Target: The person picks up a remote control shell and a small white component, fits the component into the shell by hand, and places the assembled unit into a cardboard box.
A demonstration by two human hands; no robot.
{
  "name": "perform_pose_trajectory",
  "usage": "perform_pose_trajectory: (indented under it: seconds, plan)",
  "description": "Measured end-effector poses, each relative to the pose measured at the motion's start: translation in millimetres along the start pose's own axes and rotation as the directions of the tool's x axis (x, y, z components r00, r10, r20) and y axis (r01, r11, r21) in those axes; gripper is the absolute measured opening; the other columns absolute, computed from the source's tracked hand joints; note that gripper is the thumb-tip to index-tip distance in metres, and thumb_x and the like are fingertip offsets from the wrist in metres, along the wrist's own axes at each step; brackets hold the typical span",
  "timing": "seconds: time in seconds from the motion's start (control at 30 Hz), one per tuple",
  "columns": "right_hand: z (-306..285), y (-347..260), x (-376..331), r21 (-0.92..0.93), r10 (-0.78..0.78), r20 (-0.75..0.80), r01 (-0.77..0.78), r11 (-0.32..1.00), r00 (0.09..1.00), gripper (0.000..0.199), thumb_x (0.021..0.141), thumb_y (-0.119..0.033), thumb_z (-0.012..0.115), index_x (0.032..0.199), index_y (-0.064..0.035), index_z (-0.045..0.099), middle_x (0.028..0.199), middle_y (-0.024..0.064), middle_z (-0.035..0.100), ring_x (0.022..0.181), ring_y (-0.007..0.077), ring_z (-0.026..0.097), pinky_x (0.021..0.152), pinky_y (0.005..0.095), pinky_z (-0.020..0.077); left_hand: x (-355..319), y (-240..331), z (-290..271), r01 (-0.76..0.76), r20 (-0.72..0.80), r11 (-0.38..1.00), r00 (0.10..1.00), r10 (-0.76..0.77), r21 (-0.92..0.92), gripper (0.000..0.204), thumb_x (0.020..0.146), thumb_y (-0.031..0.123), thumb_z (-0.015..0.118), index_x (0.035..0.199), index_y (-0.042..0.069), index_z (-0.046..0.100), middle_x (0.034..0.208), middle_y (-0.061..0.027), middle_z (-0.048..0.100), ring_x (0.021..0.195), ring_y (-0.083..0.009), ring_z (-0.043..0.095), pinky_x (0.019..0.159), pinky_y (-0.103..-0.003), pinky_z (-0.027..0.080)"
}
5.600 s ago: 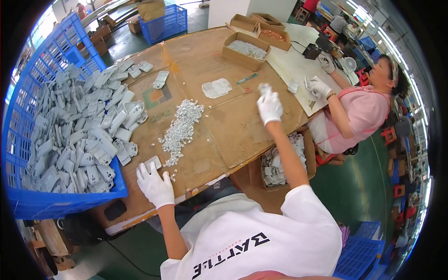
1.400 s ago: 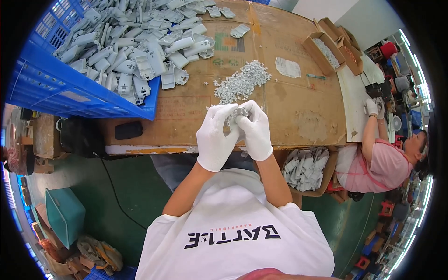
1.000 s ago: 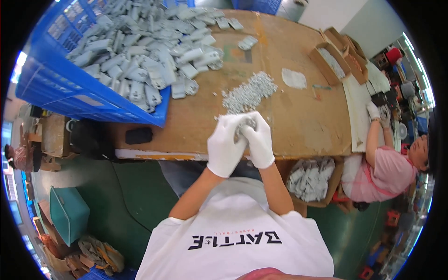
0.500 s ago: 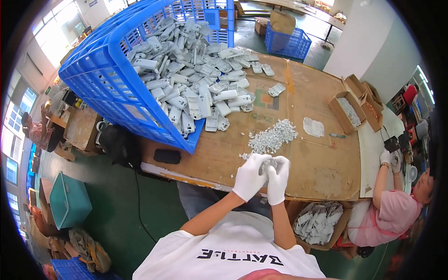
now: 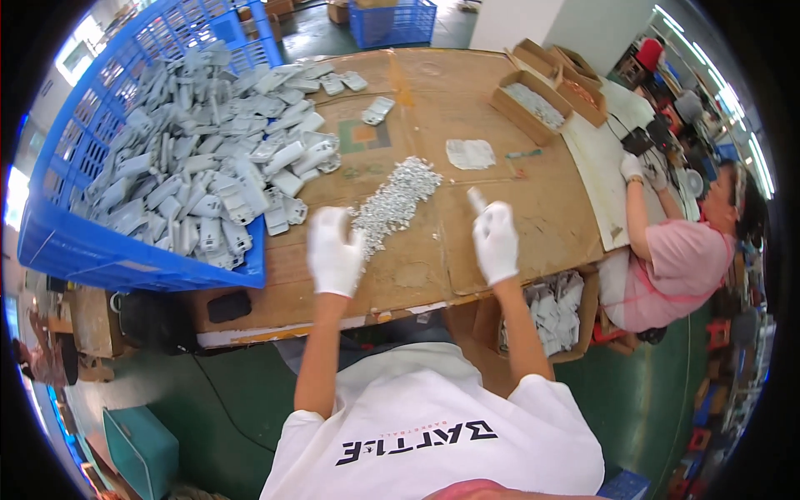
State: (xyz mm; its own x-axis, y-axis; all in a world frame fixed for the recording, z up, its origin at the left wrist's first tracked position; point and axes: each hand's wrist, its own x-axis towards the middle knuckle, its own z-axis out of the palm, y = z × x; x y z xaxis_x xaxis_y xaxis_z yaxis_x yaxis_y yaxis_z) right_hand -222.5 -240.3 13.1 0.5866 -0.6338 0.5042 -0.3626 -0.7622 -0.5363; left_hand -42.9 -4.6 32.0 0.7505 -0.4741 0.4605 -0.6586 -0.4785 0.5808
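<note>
My right hand [image 5: 496, 242], in a white glove, is closed on a small white plastic casing [image 5: 477, 199] that sticks up past the fingertips, above the cardboard-covered table. To its left, my gloved left hand [image 5: 335, 252] is blurred by motion; its thumb seems apart from the fingers, and I make out nothing in it. It is beside the near left end of a pile of small shiny pieces [image 5: 402, 196]. Beyond that hand, a heap of white plastic casings [image 5: 212, 162] spills out of a tipped blue crate [image 5: 108, 265] onto the table.
One loose casing [image 5: 377, 111] and a crumpled whitish sheet [image 5: 470, 154] lie farther back. Small cardboard boxes [image 5: 533, 106] hold parts at the far right. Below the table edge stands a carton of white pieces [image 5: 554, 312]. A co-worker [image 5: 687, 250] sits at the right.
My hands were together over the table's near edge and have parted. The left moved left to the pile, the right stays right with the casing. The view has shifted rightward.
</note>
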Motion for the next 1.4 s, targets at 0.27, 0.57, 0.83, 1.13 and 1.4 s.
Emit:
perform_pose_trajectory:
  seconds: [0.27, 0.57, 0.83, 1.13, 1.4]
  plan:
    - [-47, 149, 79, -0.763, 0.272, -0.054, -0.216, 0.61, 0.961, 0.04, 0.088, -0.033, 0.067, 0.114, -0.0039, 0.06, 0.116, 0.0148, 0.059, 0.1, 0.0352, 0.062, 0.085, 0.0501, 0.0514, 8, -83, -16, 0.074, -0.088, 0.836, 0.996, -0.031, 0.544, 0.036, 0.082, 0.02, 0.074, 0.114, 0.008, 0.064, 0.116, -0.0158, 0.059, 0.11, -0.0345, 0.057, 0.087, -0.045, 0.052]
    - [48, 34, 78, -0.19, -0.012, 0.165, 0.043, 0.981, 0.986, 0.033, 0.085, -0.033, 0.074, 0.107, -0.0103, 0.066, 0.1, 0.0127, 0.064, 0.097, 0.0336, 0.063, 0.085, 0.0461, 0.0527, -14, -72, -14, -0.001, 0.053, 0.828, 0.998, -0.035, 0.56, 0.02, 0.087, 0.016, 0.069, 0.106, 0.011, 0.064, 0.096, -0.0109, 0.065, 0.088, -0.0318, 0.065, 0.076, -0.045, 0.052]
    - [-11, 143, 77, -0.743, 0.136, -0.033, -0.115, 0.66, 0.99, 0.018, 0.089, -0.03, 0.065, 0.095, -0.0128, 0.066, 0.102, 0.008, 0.065, 0.104, 0.0282, 0.061, 0.089, 0.0467, 0.0469, -49, -64, -40, 0.172, 0.102, 0.938, 0.972, -0.211, 0.3, 0.031, 0.087, 0.009, 0.069, 0.117, 0.008, 0.064, 0.103, -0.0162, 0.069, 0.096, -0.0356, 0.064, 0.085, -0.045, 0.052]
    - [-75, 248, 93, -0.872, 0.128, -0.009, -0.071, 0.484, 0.992, 0.015, 0.093, -0.014, 0.054, 0.098, -0.0108, 0.067, 0.107, 0.0104, 0.066, 0.106, 0.0292, 0.063, 0.099, 0.0473, 0.0447, -46, -50, -40, 0.154, -0.05, 0.958, 0.988, -0.146, 0.243, 0.062, 0.073, -0.008, 0.075, 0.131, 0.005, 0.055, 0.128, -0.0168, 0.051, 0.123, -0.037, 0.05, 0.106, -0.044, 0.041]
    - [31, 30, 57, -0.331, -0.313, 0.072, 0.318, 0.888, 0.947, 0.025, 0.084, -0.025, 0.066, 0.105, -0.0109, 0.064, 0.101, 0.0096, 0.061, 0.094, 0.028, 0.062, 0.083, 0.0431, 0.052, -50, -55, -35, 0.291, 0.022, 0.942, 0.954, -0.298, 0.168, 0.056, 0.086, -0.003, 0.064, 0.14, 0.005, 0.05, 0.127, -0.0171, 0.06, 0.119, -0.0358, 0.058, 0.102, -0.042, 0.046]
